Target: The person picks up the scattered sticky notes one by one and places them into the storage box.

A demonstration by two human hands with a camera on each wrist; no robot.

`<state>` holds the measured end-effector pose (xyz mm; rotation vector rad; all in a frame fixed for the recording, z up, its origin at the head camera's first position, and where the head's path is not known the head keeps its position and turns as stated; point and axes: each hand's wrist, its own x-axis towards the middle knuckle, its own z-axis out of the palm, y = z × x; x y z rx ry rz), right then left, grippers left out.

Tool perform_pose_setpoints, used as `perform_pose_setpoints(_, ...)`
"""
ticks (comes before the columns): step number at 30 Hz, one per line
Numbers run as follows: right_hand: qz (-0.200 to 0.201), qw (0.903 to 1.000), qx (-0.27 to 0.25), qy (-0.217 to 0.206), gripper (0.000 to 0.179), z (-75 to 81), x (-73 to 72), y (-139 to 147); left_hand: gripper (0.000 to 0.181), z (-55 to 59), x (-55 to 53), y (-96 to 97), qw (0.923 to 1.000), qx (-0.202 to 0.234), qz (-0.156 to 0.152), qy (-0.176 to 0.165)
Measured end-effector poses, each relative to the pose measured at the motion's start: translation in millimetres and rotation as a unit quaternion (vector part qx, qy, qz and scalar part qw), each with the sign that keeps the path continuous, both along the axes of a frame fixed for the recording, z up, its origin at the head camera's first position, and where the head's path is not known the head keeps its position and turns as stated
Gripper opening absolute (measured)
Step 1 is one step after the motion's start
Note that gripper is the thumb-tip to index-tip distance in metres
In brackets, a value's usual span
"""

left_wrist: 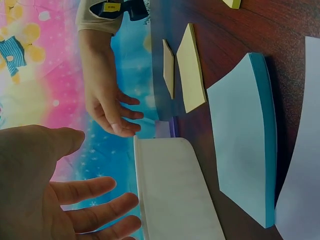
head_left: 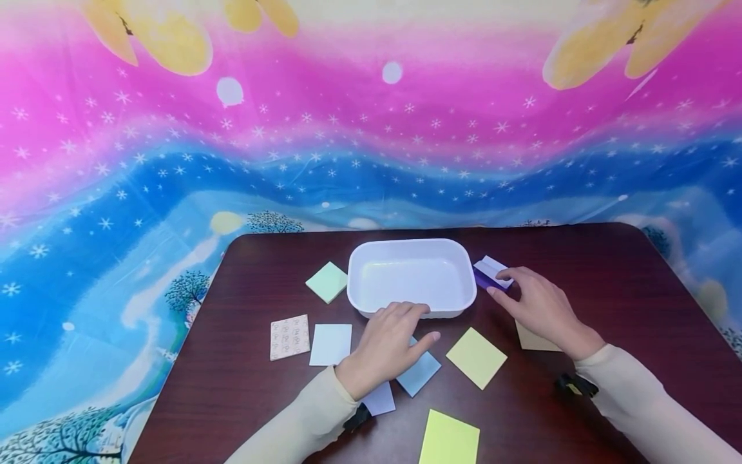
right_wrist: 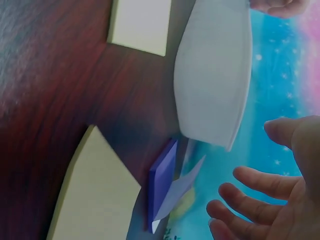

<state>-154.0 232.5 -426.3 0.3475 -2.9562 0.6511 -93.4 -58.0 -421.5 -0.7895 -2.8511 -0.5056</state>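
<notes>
Nine flat, squarish pads, paper by the look, surround a white rectangular plastic basin (head_left: 411, 283) on a dark red-brown wooden table (head_left: 632, 290). Just right of the basin is a deep purple pad (right_wrist: 164, 175) with a pale sheet (right_wrist: 182, 189) folded up from it. The right hand (head_left: 542, 306) hovers over that pad, fingers spread, pinching nothing. The left hand (head_left: 385, 345), also spread and holding nothing, is at the basin's near rim; whether it touches cannot be told. Left of the basin are a mint green pad (head_left: 327, 282) and, nearer the viewer, a beige patterned pad (head_left: 290, 337) and a pale blue pad (head_left: 331, 345). In front lie a mid-blue pad (head_left: 418, 374), a lavender pad (head_left: 379, 401), a pale yellow pad (head_left: 477, 358) and a bright lime-yellow pad (head_left: 449, 438); a tan pad (head_left: 536, 338) sits to the front right. The step in hand appears to be reaching for the purple pad; gripping it would call for lowering the right hand and closing thumb against fingers, minding the loose sheet.
</notes>
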Motion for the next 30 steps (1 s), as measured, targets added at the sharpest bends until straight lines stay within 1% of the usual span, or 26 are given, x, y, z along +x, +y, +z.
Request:
perform_pose_setpoints(8, -0.008, 0.9998, -0.001, -0.018, 0.048, -8.4, -12.4, 6, 0.046, 1.2, -0.1, 4.2, 1.0000, -0.004, -0.002, -0.001)
perform_pose_setpoints(16, -0.016, 0.9992, 0.007, -0.037, 0.052, -17.6, -29.4, 12, 0.045, 2.4, -0.3, 9.0, 0.9999, -0.012, -0.012, 0.002)
perform_pose_setpoints(23, -0.016, 0.9986, 0.012, -0.048, 0.060, -25.4, -42.1, 14, 0.045, 3.6, -0.4, 13.3, 0.9997, -0.015, -0.020, 0.004)
perform_pose_setpoints(30, -0.016, 0.9979, 0.009, -0.063, 0.068, -29.1, -53.0, 17, 0.046, 3.6, -0.3, 15.3, 0.9995, -0.015, -0.027, 0.006)
